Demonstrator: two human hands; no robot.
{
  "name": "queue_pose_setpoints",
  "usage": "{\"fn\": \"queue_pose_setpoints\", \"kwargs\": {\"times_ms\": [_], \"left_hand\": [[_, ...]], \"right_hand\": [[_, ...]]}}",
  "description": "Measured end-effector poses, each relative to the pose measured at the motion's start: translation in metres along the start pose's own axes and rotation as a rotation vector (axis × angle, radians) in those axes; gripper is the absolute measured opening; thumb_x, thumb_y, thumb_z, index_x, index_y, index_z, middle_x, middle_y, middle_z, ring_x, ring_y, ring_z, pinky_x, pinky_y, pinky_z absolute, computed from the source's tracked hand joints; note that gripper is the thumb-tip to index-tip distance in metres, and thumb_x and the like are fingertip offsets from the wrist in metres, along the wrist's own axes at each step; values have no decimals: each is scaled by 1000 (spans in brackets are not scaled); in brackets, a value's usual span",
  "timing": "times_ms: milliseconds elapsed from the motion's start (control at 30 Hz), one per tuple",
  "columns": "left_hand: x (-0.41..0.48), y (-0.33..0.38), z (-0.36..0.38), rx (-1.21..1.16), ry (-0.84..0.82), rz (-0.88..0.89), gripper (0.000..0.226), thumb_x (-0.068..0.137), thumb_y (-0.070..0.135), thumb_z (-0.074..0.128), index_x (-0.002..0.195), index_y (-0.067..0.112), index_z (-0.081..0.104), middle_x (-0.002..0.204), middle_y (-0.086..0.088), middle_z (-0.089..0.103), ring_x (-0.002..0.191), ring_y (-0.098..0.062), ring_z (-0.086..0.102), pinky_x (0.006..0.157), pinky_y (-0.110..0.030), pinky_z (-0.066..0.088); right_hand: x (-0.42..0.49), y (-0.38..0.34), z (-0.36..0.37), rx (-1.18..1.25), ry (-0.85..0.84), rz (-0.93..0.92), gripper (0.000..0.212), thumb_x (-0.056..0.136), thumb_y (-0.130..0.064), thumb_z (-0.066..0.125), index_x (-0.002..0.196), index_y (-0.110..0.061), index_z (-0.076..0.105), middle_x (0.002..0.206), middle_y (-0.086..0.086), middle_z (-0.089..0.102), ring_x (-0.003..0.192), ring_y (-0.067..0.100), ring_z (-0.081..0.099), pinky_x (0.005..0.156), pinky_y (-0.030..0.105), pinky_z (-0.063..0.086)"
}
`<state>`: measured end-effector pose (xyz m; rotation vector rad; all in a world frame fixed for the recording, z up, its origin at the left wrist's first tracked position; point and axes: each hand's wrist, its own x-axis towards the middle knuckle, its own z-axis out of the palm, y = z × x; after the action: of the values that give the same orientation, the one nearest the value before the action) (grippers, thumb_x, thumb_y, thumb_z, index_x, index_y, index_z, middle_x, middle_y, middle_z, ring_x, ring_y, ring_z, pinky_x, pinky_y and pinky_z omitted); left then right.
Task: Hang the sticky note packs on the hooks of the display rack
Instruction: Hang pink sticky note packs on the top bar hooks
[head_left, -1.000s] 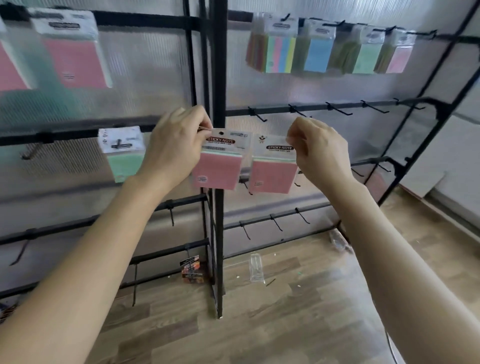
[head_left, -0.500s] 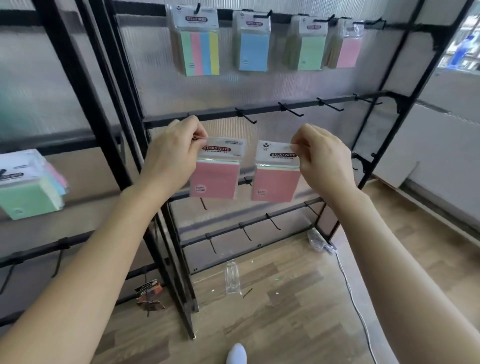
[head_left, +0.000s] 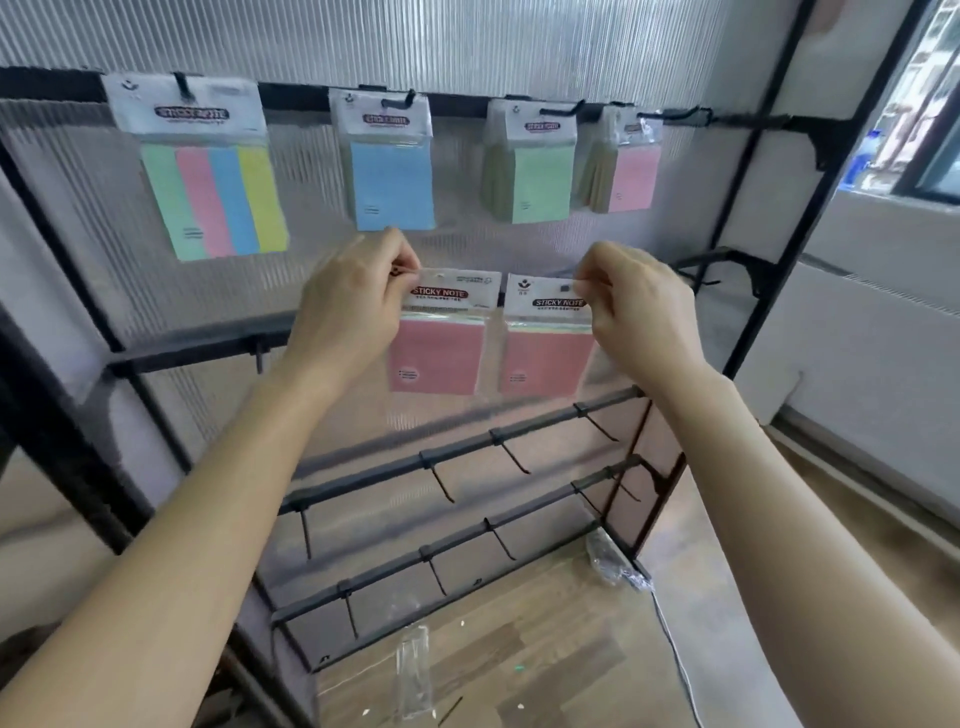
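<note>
Sticky note packs (head_left: 548, 358), both pink, were held up side by side in front of the display rack (head_left: 818, 150), just under its top bar (head_left: 301, 98). The left hand (head_left: 353, 306) pinched the top corner of the left pink pack (head_left: 439, 353). The right hand (head_left: 639, 312) pinched the top of the right pink pack. The two packs were just beside each other.

Four more hung along the top bar: a striped pack (head_left: 213, 202), a blue pack (head_left: 392, 182), a green pack (head_left: 540, 182) and a small pink pack (head_left: 631, 179). The lower bars (head_left: 457, 449) carried black hooks (head_left: 514, 460). A clear wrapper (head_left: 413, 670) lay on the wood floor (head_left: 545, 649).
</note>
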<state>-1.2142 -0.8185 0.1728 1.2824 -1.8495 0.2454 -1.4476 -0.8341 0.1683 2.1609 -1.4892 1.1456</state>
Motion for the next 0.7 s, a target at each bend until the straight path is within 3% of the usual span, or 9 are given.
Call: {"fn": "queue_pose_setpoints", "kwargs": {"times_ms": [300,467,700], "left_hand": [[53,5,66,-16,32,-78,4,92,11,51,88,9,52,84,0,52,79,-14,43,68,-28,31],[74,20,102,-20,55,-105,10,93,13,51,85,14,45,83,3,48,77,-15,43,67,-30,33],[120,50,152,65,165,-78,5,90,8,55,86,7,53,81,3,49,75,-17,43,67,-31,31]], "right_hand": [[43,69,28,60,94,24,3,87,-7,53,85,-8,54,82,-3,54,78,24,49,61,28,20],[70,112,36,79,50,-10,2,87,-8,53,87,-8,55,81,-5,51,72,18,40,58,28,17],[123,181,32,139,44,-116,5,89,-9,51,90,-9,56,84,-2,57,72,17,39,60,30,26]]}}
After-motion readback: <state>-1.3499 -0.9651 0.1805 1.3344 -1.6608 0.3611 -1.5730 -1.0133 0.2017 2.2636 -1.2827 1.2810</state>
